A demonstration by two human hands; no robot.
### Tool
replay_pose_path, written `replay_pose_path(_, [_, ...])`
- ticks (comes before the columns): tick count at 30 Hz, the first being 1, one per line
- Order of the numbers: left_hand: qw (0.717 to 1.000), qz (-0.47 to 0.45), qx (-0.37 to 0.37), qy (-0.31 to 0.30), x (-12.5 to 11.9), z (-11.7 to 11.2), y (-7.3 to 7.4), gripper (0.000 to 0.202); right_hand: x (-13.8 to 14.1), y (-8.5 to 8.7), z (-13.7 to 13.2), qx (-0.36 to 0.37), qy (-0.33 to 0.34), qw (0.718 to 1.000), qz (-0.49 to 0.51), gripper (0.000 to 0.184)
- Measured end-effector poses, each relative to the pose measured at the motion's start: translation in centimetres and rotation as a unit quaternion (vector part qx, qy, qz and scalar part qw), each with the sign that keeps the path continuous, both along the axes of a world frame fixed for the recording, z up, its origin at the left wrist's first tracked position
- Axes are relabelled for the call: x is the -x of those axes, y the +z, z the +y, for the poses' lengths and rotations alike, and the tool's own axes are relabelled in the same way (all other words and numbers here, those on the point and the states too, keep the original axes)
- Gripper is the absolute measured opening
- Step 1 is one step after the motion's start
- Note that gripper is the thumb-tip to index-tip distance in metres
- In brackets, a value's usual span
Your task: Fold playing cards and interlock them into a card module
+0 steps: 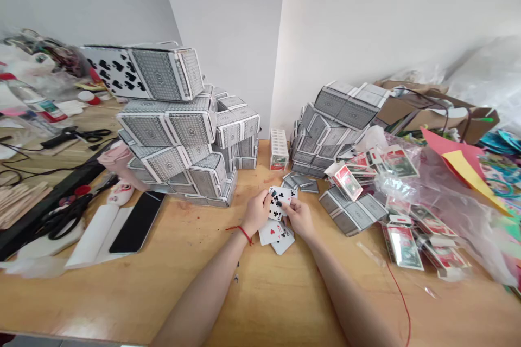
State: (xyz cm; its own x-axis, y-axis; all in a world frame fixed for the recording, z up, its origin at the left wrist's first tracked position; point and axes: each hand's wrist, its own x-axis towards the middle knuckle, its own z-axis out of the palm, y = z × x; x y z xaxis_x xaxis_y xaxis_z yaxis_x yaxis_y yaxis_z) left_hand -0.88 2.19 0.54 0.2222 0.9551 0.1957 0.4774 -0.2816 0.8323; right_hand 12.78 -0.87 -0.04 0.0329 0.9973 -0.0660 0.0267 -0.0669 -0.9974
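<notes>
My left hand (258, 210) is closed on the left side of a few playing cards (277, 207), a seven of clubs at the front. On their right side my right hand (300, 218) pinches the same cards, its dark-nailed thumb lying over the card face. Just below, loose face-up cards (270, 232) lie on the table, a red heart card and a black eight among them. Beyond my hands are grey-backed cards (302, 182) spread on the wood. The fingers behind the held cards are hidden.
Stacked boxes made of cards rise at left (189, 124) and right (340, 105). A packet of card decks (279, 149) stands between them. Red card boxes (402, 246) and plastic wrap pile up at right. A black phone (137, 222) and scissors (73, 214) lie at left.
</notes>
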Motion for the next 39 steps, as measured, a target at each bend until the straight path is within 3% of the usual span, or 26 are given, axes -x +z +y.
replay_pose_path(9, [0.989, 0.126, -0.075, 0.027, 0.1, 0.0, -0.2, 0.045, 0.1, -0.2, -0.2, 0.003, -0.005, 1.0, -0.026, 0.032])
replay_pose_path(17, [0.982, 0.137, -0.126, 0.024, 0.0, -0.2, -0.6, 0.034, 0.1, -0.1, 0.0, -0.007, -0.021, 0.999, -0.027, 0.034])
replay_pose_path(25, [0.988, 0.12, -0.096, 0.003, 0.1, -0.1, -0.4, 0.033, 0.4, 0.5, -0.3, -0.007, -0.036, 0.999, -0.039, 0.035])
replay_pose_path(33, [0.992, 0.074, -0.072, -0.074, 0.3, -0.2, -0.7, 0.016, -0.6, -0.8, 0.3, -0.065, -0.112, 0.99, -0.06, 0.028])
replay_pose_path(39, [0.996, 0.045, -0.038, -0.074, 0.4, -0.1, -0.3, 0.025, -1.3, -0.8, 0.6, -0.061, -0.138, 0.984, -0.096, 0.027])
